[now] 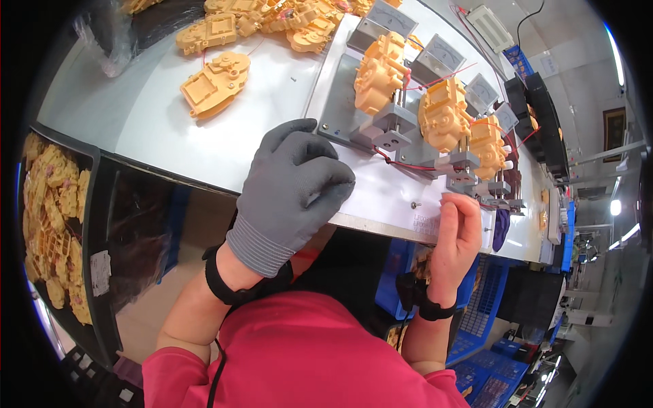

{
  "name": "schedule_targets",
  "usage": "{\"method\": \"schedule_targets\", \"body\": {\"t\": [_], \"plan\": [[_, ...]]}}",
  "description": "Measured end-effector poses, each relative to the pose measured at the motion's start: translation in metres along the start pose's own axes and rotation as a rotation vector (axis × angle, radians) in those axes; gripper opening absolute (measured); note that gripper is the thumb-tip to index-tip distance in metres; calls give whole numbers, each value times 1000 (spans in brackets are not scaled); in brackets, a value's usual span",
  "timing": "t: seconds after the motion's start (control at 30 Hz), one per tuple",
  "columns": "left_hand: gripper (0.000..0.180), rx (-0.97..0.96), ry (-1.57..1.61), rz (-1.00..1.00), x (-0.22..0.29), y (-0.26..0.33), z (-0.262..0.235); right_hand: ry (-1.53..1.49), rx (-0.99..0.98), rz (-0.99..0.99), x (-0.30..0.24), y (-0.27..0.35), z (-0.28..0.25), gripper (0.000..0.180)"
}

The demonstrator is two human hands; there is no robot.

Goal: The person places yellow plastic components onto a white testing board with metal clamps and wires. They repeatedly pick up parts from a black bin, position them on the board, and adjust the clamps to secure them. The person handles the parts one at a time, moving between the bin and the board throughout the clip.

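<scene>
My left hand (pixel 294 187), in a grey knit glove, rests curled on the white bench (pixel 163 115) at its near edge, beside a grey metal fixture plate (pixel 337 102). It holds nothing that I can see. My right hand (pixel 457 228) is bare, fingers bent together at the bench's near edge just below a grey clamp (pixel 464 166); whether it pinches something is hidden. Three orange plastic gearbox housings (pixel 381 71) (pixel 443 114) (pixel 488 141) sit clamped upright in the fixture, with red wires (pixel 408 165) running from them.
Loose orange housings (pixel 214 83) lie on the bench at the far left, with several more piled behind. A dark bin (pixel 95 204) of orange parts (pixel 54 224) stands at my left. Grey meters (pixel 435 58) line the fixture's back. Blue crates (pixel 490 326) sit under the bench.
</scene>
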State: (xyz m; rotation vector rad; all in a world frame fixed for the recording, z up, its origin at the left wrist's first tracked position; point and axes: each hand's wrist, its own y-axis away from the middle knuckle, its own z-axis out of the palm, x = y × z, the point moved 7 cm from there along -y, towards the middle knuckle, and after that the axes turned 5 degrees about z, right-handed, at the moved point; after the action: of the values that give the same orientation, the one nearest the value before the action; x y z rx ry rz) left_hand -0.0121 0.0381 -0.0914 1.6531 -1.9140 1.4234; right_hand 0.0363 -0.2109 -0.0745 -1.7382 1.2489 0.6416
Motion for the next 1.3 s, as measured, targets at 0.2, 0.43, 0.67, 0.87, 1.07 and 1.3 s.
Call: {"method": "schedule_targets", "body": {"t": [0.2,0.43,0.67,0.87,1.07,1.3], "plan": [[12,27,29,-6,-1,1,2,-166,-48,-122,-30,13,11,17],[14,16,22,-3,-1,2,1,-300,-198,-94,-48,0,68,54],[12,83,-46,63,4,0,-4,-344,-225,-128,-52,-10,89,51],[17,5,-64,135,8,-3,2,-309,-162,-194,-48,-13,89,49],[29,-136,6,-39,-20,15,9,-419,-191,-271,-65,-20,86,45],[15,-69,59,-214,-6,10,13,-516,-181,-262,-57,-18,80,45]]}}
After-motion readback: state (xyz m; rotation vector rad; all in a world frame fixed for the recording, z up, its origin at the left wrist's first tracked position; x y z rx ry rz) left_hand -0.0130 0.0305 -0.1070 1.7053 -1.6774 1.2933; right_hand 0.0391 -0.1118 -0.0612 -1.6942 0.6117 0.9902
